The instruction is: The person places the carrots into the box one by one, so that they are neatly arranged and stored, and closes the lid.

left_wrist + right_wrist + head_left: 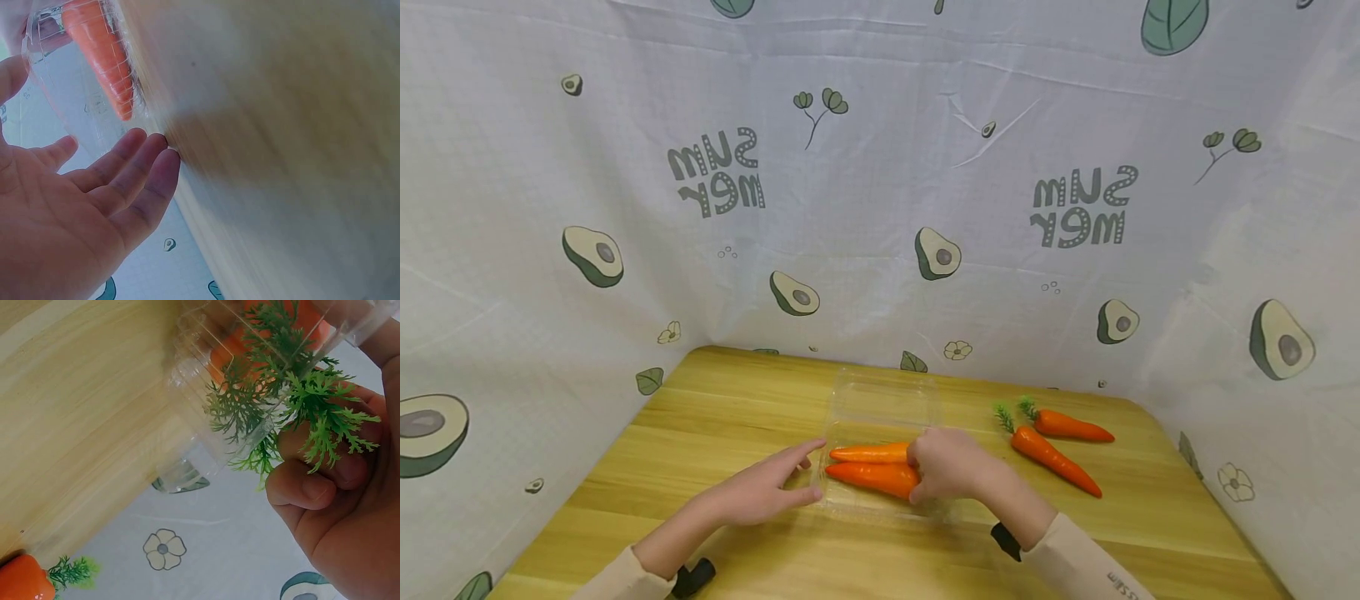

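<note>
A clear plastic clamshell box (886, 400) lies on the table with its lid folded back. Two carrots rest inside side by side, a rear carrot (868, 453) and a front carrot (872, 477), tips pointing left. My right hand (951, 464) grips the front carrot at its thick right end, thumb on the near side. Green leaves (331, 412) stick out past the box wall beside its curled fingers. At the box's left end is my left hand (756, 492), fingers extended and apart, holding nothing; its palm (56, 212) shows in the left wrist view.
Two more leafy carrots lie right of the box, one nearer (1054, 460) and one farther (1071, 426). The wooden table (737, 400) meets a printed white cloth (865, 192) at the back and sides.
</note>
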`<state>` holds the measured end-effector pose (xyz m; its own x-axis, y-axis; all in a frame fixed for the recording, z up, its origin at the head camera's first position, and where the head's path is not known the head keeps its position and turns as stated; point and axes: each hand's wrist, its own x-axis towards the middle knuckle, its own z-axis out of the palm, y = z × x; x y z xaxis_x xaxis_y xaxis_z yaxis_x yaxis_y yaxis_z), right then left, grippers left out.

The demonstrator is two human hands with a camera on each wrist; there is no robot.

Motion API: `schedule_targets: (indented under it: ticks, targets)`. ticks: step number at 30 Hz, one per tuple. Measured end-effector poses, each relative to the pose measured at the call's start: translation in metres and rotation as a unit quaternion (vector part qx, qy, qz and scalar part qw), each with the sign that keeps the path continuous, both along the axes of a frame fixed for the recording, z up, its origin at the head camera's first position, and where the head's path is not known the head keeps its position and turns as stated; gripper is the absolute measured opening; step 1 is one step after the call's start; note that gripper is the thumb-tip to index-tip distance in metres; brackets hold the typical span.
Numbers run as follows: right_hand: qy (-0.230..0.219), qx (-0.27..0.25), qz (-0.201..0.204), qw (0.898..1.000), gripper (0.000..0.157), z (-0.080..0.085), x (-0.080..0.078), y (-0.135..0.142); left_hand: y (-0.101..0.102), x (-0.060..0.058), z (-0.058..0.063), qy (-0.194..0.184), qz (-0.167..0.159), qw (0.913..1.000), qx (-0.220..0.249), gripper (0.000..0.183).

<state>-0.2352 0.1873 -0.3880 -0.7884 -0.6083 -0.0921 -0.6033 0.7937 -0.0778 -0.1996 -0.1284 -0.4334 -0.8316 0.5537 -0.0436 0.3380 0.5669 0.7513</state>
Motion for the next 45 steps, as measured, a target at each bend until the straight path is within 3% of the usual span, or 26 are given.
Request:
schedule_targets:
  ticks: [12,20,45]
  targets:
    - [0.019,0.013,0.024,0.999,0.045,-0.002,0.006,0.000,0.001,0.000,0.000,0.000,-0.001,1.0000,0.002,0.073]
    - [0.026,0.011,0.018,0.999,0.049,-0.001,0.009,-0.005,0.000,0.001,0.001,-0.003,0.001,1.0000,0.003,0.074]
    - [0.098,0.031,0.002,0.995,0.032,-0.009,0.009,-0.009,0.002,0.000,0.000,0.000,0.003,1.0000,0.000,0.074]
